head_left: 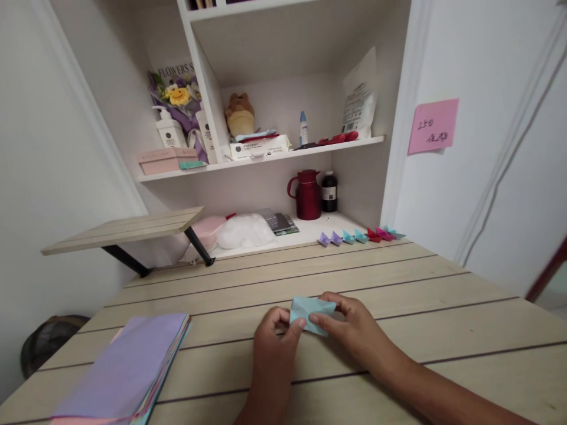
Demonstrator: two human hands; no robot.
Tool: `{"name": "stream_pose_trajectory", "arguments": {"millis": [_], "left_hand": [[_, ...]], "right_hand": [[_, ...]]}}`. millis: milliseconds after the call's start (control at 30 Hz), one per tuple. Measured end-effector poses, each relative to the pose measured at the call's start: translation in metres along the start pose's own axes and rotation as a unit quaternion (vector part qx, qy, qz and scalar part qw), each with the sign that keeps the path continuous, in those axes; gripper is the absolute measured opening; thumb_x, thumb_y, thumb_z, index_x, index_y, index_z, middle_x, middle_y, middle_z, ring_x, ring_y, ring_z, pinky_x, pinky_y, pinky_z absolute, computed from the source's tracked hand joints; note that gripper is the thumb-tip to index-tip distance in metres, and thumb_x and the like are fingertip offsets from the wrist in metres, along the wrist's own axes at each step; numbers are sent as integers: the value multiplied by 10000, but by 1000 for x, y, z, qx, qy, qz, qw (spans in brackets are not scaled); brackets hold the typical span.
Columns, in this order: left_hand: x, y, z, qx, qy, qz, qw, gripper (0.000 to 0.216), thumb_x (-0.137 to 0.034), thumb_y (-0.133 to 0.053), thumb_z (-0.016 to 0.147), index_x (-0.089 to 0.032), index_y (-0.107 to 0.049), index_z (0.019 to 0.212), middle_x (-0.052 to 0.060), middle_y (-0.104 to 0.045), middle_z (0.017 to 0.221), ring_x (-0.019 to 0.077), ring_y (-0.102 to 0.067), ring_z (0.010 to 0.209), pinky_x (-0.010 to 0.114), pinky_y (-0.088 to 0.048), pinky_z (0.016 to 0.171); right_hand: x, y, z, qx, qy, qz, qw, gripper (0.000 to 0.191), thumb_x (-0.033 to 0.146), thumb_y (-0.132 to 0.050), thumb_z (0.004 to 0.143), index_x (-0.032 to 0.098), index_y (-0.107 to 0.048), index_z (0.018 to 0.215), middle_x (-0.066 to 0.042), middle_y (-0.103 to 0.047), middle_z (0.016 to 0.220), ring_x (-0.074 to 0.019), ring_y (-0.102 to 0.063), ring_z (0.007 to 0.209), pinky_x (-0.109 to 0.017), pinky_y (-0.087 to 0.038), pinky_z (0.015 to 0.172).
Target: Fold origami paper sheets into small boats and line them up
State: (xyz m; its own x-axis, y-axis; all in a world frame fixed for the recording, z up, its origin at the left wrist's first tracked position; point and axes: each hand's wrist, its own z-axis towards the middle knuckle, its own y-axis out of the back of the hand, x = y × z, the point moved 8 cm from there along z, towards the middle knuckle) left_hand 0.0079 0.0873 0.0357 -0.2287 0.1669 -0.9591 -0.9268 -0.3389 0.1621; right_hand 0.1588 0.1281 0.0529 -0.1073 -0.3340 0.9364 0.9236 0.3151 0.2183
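Over the middle of the wooden tabletop, you held a small piece of light blue paper between both hands. Your left hand had its thumb at the near left corner with the fingers curled in beside it, a narrow pinch; how much those fingers gripped underneath, I could not tell. Your right hand pinched the other side, thumb laid on the upper face and fingers at the far right edge. A faint crease seemed to cross the face, so the step in hand looked to be a fold being shaped or lined up, the piece as yet fairly flat. The next move, I judged, called for matching the edges before any firm press of the thumb, since so thin a sheet could easily slip askew. Well apart from your hands, to their left, lay a stack of coloured sheets; along the far edge stood a row of small folded paper pieces, with a red jug on the white shelf beyond.
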Motion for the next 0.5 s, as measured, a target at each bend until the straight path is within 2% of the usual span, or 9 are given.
{"name": "stream_pose_trajectory", "arguments": {"millis": [33, 100, 200, 300, 400, 500], "left_hand": [[-10, 3, 0, -10, -44, 62, 997, 112, -234, -636, 708, -196, -559, 635, 13, -616, 706, 188, -573, 727, 305, -433, 715], [-22, 4, -1, -10, -103, 154, 983, 58, -156, -617, 696, -207, -608, 723, 20, -632, 809, 209, -591, 828, 338, -434, 801], [-22, 6, 0, -9, -119, 235, 965, 344, -112, -619, 701, -236, -618, 1022, 42, -638, 1024, 224, -608, 945, 387, -417, 910], [-18, 12, 1, -19, -122, 314, 941, 631, -128, -667, 696, -271, -483, 1282, 81, -554, 1261, 261, -540, 1144, 433, -353, 1007], [-22, 9, -2, 16, -163, 382, 909, 630, -153, -697, 696, -287, -495, 1277, 82, -498, 1345, 280, -438, 1265, 472, -265, 1075], [-28, -1, -9, 78, -210, 407, 885, 369, -142, -657, 746, -281, -609, 1085, 51, -568, 1254, 252, -486, 1213, 487, -186, 1111]], "right_hand": [[7, 2, -1, -4, 46, -72, 996, 163, 325, -635, 791, 195, -609, 696, 1, -612, 676, -180, -537, 683, -305, -372, 660], [23, 1, -4, -6, 145, -198, 969, 105, 237, -584, 833, 214, -637, 746, -12, -660, 751, -197, -567, 763, -340, -371, 761], [38, -3, -11, -10, 249, -325, 912, 134, 143, -536, 841, 217, -639, 795, -24, -667, 775, -195, -563, 777, -366, -351, 822], [41, -3, -15, -20, 298, -420, 857, 150, 118, -521, 841, 207, -643, 848, -46, -662, 817, -204, -546, 793, -387, -336, 857], [39, -13, -20, 13, 330, -486, 809, 231, 108, -445, 901, 206, -641, 829, -49, -650, 803, -193, -536, 778, -403, -319, 901], [35, -28, -28, 67, 351, -515, 779, 294, 111, -392, 940, 203, -619, 778, -36, -627, 753, -176, -523, 752, -405, -308, 939]]}}
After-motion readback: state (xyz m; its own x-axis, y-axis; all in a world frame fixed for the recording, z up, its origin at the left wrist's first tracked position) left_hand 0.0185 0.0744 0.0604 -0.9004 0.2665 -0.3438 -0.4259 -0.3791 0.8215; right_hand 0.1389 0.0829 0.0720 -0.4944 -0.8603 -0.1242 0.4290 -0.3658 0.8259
